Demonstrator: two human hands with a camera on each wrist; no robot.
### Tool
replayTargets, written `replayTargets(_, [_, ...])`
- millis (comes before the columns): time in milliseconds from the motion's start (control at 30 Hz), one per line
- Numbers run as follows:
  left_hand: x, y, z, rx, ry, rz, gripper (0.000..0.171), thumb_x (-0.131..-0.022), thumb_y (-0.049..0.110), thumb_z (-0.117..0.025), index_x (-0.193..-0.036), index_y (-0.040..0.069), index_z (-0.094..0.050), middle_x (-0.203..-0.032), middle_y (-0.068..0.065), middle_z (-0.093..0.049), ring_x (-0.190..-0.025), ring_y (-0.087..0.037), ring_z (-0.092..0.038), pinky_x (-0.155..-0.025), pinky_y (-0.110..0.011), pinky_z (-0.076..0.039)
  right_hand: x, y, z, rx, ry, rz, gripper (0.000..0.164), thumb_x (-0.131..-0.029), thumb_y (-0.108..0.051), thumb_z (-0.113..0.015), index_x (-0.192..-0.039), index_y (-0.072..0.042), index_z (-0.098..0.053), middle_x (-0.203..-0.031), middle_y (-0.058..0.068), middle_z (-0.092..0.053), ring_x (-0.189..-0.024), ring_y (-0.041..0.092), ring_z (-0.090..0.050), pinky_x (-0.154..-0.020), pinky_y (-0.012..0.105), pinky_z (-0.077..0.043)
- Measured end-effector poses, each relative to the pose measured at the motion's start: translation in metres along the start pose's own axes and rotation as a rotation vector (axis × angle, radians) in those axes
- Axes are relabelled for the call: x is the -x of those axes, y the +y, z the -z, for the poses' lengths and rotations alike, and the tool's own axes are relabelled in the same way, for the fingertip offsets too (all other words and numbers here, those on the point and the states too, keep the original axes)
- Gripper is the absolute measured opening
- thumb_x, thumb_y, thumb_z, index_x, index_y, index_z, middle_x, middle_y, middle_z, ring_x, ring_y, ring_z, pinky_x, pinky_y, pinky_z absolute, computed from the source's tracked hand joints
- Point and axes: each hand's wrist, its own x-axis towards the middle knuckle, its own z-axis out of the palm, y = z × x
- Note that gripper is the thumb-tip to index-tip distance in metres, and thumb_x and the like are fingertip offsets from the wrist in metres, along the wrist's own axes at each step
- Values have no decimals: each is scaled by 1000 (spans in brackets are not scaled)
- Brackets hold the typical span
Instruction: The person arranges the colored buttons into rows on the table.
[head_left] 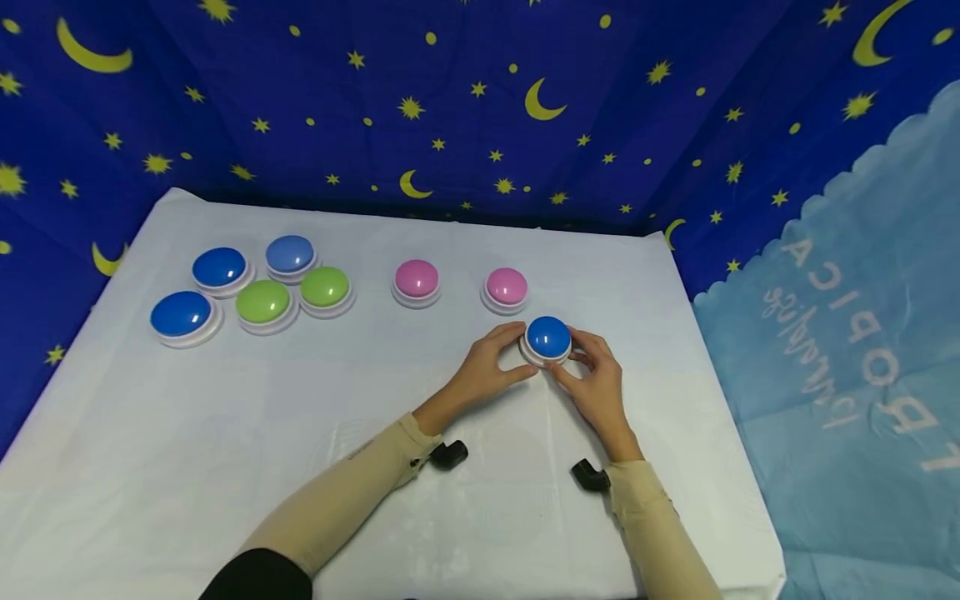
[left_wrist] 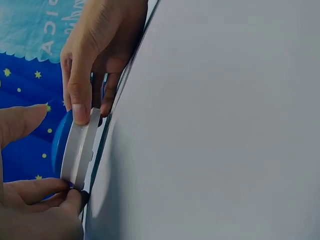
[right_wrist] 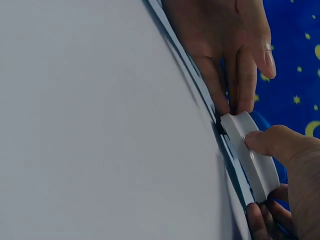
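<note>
A blue dome push button with a white round base is between my two hands at the right of the table. My right hand pinches its base, thumb on the near side and fingers around the far right side. The left hand touches the base's left side with its fingertips, while its thumb stands off the button. In the left wrist view the base is tilted in the picture, close to the white tabletop; whether it rests fully on it I cannot tell. Just behind it sits a pink button.
Another pink button stands further left. At the table's left are two dark blue buttons, a lighter blue button and two green buttons. A starry blue curtain hangs behind the white table.
</note>
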Motion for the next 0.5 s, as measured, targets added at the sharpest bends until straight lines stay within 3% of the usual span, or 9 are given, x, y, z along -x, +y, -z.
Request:
replayTargets(233, [-27,6,-24,16,-51,15,81,-93,23,-80,-157,-7,-40,-166,-22,-39,-156,-35,-35,-128,-46,-31,-8,22,16,54,67,-33,61,-86,3,-84,-141,11,-59,-134,31,-60,-125,44,-61,-102,60,-53])
replayTargets(433, [-50,8,-36,2,-67,59,88,-94,24,-81,-162,-3,-33,-170,-18,-32,-159,-31,-30,-129,-41,-28,-25,65,25,70,85,-35,63,-87,-10,-87,-144,-1,-61,-137,20,-62,-128,33,-61,-105,47,-56])
replayTargets(500, [-57,7,-38,2,-73,68,89,-94,24,-80,-163,-3,-30,-172,-17,-30,-159,-30,-29,-129,-40,-28,-30,67,27,80,86,-54,63,-89,-13,-86,-145,-2,-61,-138,19,-61,-130,31,-61,-106,42,-55])
